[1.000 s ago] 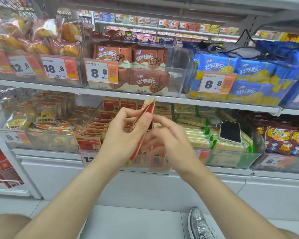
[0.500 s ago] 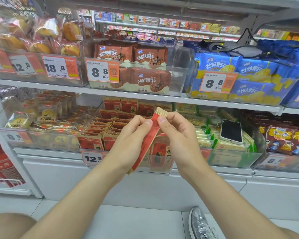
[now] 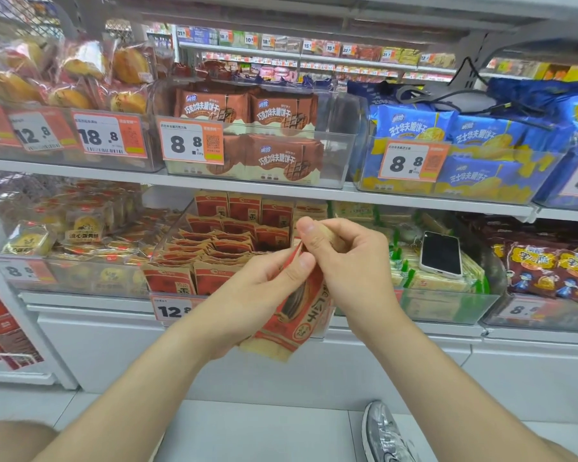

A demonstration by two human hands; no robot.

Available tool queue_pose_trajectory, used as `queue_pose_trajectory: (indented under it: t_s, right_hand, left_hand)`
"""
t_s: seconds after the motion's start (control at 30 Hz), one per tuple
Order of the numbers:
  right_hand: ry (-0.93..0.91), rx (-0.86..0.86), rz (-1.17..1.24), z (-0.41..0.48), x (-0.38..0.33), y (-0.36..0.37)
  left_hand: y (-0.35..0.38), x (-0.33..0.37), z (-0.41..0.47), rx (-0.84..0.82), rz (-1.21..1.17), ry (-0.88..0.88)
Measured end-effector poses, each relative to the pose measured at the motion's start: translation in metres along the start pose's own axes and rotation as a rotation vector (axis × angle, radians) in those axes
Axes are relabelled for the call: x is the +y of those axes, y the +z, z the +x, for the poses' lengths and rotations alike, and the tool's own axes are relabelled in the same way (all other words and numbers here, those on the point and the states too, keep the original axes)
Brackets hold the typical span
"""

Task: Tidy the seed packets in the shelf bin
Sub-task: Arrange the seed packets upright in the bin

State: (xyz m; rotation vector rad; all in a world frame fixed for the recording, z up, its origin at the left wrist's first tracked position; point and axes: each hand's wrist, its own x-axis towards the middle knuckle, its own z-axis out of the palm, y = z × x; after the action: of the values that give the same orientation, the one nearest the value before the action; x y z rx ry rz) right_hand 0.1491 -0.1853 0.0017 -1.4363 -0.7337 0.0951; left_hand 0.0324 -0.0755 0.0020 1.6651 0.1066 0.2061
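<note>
A red and tan seed packet (image 3: 289, 320) hangs in front of the clear shelf bin (image 3: 172, 228), held by both hands. My left hand (image 3: 257, 295) grips its left side with the thumb on the front. My right hand (image 3: 347, 265) pinches its top edge with curled fingers. Behind them the bin holds several more red seed packets (image 3: 224, 241), some upright at the back, some leaning in rows toward the front.
A white phone (image 3: 441, 253) lies on green-edged packs in the bin to the right. A 12.8 price tag (image 3: 172, 310) hangs on the bin front. Pastry packs fill the left bin (image 3: 64, 235). Wafer packs sit on the shelf above. A grey shoe (image 3: 381, 431) rests on the floor.
The packet has turned from edge-on to face me and has come lower. My right hand has moved from under it to its top edge; my left hand still holds it.
</note>
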Motion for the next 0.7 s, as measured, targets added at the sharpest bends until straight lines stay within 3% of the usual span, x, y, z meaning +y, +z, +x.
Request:
queue_pose_trajectory:
  t_s: [0.13, 0.43, 0.7]
  right_hand:
    - [0.084, -0.041, -0.01, 0.004, -0.001, -0.005]
    - [0.214, -0.203, 0.235, 0.014, -0.01, -0.014]
    - [0.293, -0.224, 0.428, 0.012, -0.012, -0.014]
  left_hand:
    - [-0.004, -0.001, 0.001, 0.074, 0.056, -0.036]
    - [-0.009, 0.006, -0.001, 0.134, -0.003, -0.082]
    - [-0.007, 0.012, -0.005, 0.158, -0.065, -0.122]
